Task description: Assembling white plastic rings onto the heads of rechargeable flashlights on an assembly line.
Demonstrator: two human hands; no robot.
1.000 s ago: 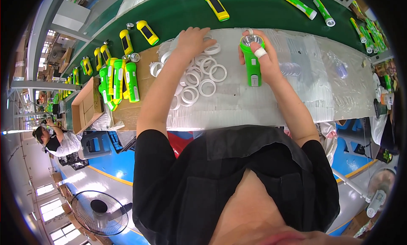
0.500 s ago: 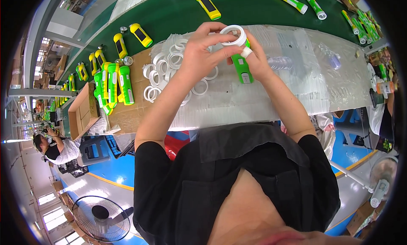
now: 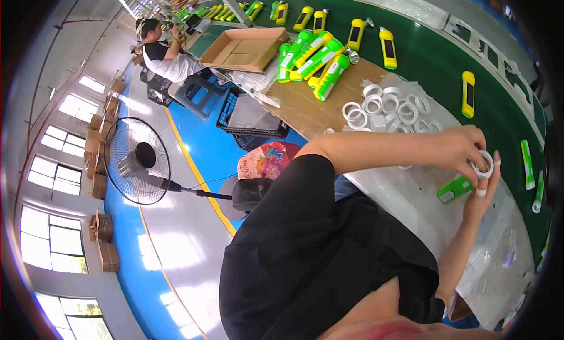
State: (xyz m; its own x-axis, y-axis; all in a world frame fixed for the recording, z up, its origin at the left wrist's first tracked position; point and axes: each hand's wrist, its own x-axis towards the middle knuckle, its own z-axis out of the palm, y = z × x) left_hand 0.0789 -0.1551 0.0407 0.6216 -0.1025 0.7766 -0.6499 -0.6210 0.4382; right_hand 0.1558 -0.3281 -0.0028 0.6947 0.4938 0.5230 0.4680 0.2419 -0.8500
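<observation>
My left hand (image 3: 461,150) pinches a white plastic ring (image 3: 485,164) and presses it onto the head end of a green flashlight (image 3: 453,189). My right hand (image 3: 486,194), with a white wrap on one finger, grips that flashlight from below. Both hands meet at the right of the view, over a plastic-covered bench (image 3: 405,193). A heap of loose white rings (image 3: 385,106) lies on the bench behind my left forearm.
Several green flashlights (image 3: 311,57) lie beside an open cardboard box (image 3: 242,47). Yellow and green flashlights (image 3: 467,93) sit along a green conveyor belt (image 3: 435,58). A standing fan (image 3: 138,161) and a black crate (image 3: 252,119) are on the blue floor. A co-worker (image 3: 164,51) sits far off.
My head has turned sharply left, so the bench swung to the right of the view. My left hand picked a ring from the heap and brought it onto the flashlight head.
</observation>
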